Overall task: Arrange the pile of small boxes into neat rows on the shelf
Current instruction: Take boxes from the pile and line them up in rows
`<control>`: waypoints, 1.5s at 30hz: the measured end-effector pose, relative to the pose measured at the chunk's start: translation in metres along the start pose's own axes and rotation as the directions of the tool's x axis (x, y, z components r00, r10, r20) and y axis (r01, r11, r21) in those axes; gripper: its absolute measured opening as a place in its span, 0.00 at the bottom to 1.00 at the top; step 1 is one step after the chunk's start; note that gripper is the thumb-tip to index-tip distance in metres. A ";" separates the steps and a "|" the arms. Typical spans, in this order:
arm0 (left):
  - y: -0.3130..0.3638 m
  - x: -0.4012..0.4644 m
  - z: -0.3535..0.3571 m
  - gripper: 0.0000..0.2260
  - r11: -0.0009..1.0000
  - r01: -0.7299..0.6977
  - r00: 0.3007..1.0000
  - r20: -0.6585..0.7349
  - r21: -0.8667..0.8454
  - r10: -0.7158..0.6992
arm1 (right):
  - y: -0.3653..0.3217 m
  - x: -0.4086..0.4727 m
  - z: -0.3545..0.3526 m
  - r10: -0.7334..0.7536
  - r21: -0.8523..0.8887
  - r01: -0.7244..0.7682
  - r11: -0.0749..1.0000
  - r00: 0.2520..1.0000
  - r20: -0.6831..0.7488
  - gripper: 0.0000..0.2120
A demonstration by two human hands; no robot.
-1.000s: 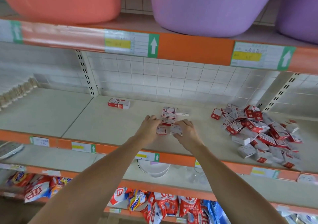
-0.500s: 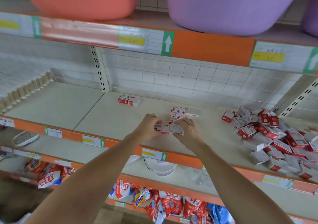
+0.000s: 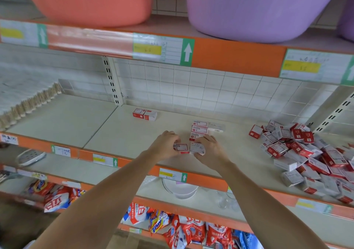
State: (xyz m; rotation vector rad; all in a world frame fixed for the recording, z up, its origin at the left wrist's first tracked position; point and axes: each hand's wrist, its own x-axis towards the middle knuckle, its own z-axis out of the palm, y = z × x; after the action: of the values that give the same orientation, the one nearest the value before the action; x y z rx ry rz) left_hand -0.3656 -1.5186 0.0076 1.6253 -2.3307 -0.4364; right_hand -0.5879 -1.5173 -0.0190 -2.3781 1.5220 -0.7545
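Head view: left hand [image 3: 165,145] and right hand [image 3: 209,149] each seemingly pinch a box [image 3: 181,148]; sloppy release could skew the row [image 3: 199,130]

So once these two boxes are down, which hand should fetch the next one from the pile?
Right hand: the loose pile of small red-and-white cardboard boxes lies on its side; the left hand would cross over.

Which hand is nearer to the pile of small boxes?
Right. The right hand is left of the pile of small boxes; the left hand is farther left.
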 end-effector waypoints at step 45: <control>0.030 0.032 0.017 0.13 0.989 -0.145 0.989 0.041 0.008 0.144 | 0.044 -0.017 -0.029 0.163 -0.003 -0.164 0.987 0.985 0.052 0.19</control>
State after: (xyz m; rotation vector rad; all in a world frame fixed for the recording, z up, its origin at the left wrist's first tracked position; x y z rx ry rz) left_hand -0.4084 -1.5370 0.0054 1.4519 -2.4643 -0.4299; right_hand -0.6436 -1.5186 -0.0189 -2.2197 1.6696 -0.6517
